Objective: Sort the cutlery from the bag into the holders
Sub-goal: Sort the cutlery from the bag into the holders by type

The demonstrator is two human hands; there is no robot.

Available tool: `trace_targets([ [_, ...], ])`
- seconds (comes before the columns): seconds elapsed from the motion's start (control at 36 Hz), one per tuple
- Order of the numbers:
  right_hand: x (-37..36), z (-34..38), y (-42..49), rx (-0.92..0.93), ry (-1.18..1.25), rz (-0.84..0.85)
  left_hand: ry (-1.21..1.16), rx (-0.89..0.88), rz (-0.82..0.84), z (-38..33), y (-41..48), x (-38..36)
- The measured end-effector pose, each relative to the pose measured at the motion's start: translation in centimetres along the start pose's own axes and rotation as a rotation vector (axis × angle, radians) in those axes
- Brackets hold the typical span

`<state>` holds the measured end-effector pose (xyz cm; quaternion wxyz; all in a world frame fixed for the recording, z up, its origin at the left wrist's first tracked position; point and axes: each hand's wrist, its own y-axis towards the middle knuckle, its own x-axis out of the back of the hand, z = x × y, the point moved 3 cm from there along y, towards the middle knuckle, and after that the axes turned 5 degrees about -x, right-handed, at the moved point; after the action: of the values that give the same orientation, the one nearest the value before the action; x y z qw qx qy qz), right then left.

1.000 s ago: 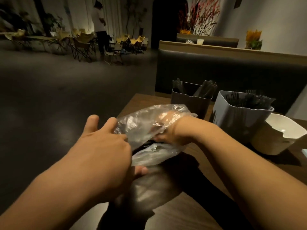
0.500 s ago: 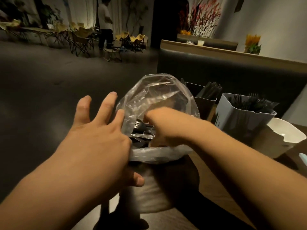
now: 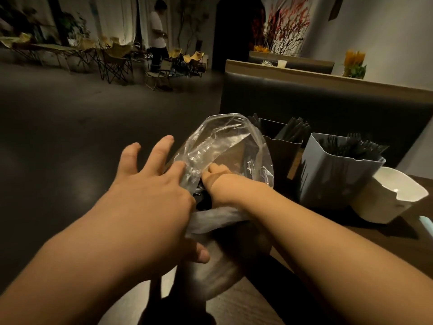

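Right hand [image 3: 218,179] wrist-deep inside bag [image 3: 222,141]

Our left hand [image 3: 150,193]: forearm extended, fingers splayed, thumb tucked beneath, pinching the bag [image 3: 225,141] rim. Our right hand [image 3: 218,181]: wrist bent down, fingers hidden inside the bag.

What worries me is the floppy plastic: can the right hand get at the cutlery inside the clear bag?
Probably yes: the right hand is inside the clear plastic bag, whose mouth the left hand holds open. Just beneath it dark cutlery shows; any grip is hidden.
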<state>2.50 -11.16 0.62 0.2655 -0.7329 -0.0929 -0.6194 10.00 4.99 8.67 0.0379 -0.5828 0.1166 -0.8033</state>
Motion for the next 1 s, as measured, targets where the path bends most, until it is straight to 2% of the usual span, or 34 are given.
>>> trace_targets([
  [0.19,-2.6,1.1,1.8,0.02,-0.015,-0.092,-0.027,0.005,0.01,0.0,0.4,-0.2],
  [0.33,-2.1,0.1,2.0,-0.043,0.016,-0.012,-0.026,0.026,-0.006,0.2,0.4,-0.3],
  [0.53,-1.1,1.0,1.5,0.01,-0.016,0.032,-0.046,0.02,-0.034,-0.2,0.5,-0.1],
  [0.64,-0.1,0.3,-0.1,0.018,0.032,0.052,-0.047,0.016,-0.03,-0.2,0.6,-0.5],
  [0.78,1.0,-0.6,-1.4,0.0,0.141,-0.026,-0.032,0.023,-0.034,-0.1,0.7,-0.6],
  [0.86,2.2,-1.2,-2.2,0.02,0.217,-0.126,-0.035,0.04,-0.077,0.1,1.0,-0.6],
  [1.0,2.6,-1.6,-2.7,0.121,0.367,-0.111,-0.035,0.105,-0.201,0.9,1.0,0.1],
])
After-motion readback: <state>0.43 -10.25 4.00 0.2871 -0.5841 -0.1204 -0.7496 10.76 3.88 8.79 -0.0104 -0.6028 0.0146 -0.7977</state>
